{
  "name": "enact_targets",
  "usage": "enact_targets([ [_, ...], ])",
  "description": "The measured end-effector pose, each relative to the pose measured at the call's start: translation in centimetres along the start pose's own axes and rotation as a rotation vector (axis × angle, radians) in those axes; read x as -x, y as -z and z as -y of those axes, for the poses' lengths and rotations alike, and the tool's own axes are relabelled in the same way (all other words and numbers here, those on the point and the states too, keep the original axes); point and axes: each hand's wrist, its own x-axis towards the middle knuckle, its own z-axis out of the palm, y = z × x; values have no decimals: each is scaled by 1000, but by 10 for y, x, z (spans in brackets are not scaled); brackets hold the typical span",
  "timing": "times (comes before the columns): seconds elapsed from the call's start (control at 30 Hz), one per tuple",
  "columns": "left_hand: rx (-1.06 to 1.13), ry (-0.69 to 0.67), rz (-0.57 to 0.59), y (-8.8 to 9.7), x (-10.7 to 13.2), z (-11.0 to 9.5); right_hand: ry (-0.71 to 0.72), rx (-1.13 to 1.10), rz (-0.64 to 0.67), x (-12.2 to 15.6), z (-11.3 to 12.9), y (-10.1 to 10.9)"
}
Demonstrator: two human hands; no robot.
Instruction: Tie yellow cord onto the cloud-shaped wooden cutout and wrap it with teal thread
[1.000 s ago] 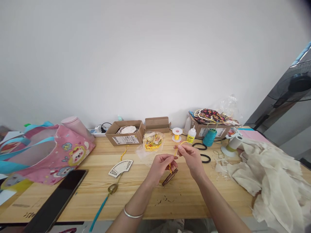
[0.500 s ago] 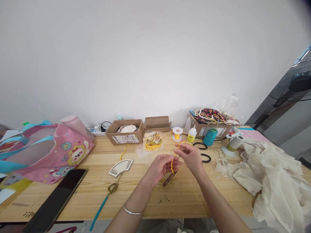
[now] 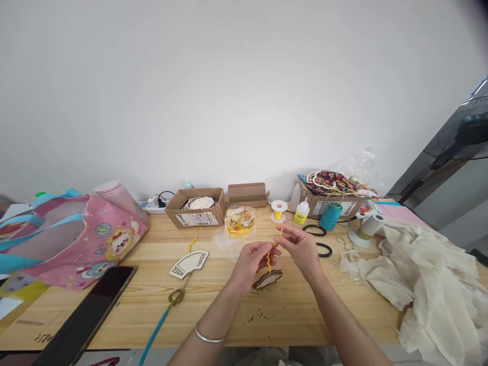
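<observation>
We see the left hand (image 3: 251,262) and right hand (image 3: 301,248) close together above a wooden table (image 3: 213,310), each in a narrow fingertip pinch on a yellow cord (image 3: 269,259). A small layered wooden piece (image 3: 267,280) lies just below the left hand, at the cord's lower end; we cannot tell whether it touches the table. Far of the hands stand a yellow cord spool (image 3: 278,211) and a glue bottle (image 3: 301,213). Right lie black scissor handles (image 3: 324,249); left, a fan-shaped wooden cutout (image 3: 189,264).
</observation>
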Motion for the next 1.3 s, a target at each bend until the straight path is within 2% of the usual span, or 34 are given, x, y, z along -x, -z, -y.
enact_targets([
  [0.17, 96, 11, -54, 1, -6, 1, 15, 14, -27, -1, -7, 0],
  [0.4, 96, 50, 18, 4, -7, -4, -41, -24, -18, -6, -5, 0],
  [0.7, 37, 89, 101, 3, -7, -3, -68, -187, 38, -12, -1, 10],
  [0.9, -1, 90, 103, 3, -6, -4, -70, -192, 4, -16, 4, 14],
  [1.1, -15, 112, 192, 3, -4, -4, -98, -259, -19, -22, 5, 14],
  [1.3, 21, 153, 177, 4, -4, -2, -144, -355, -19, -26, 2, 10],
])
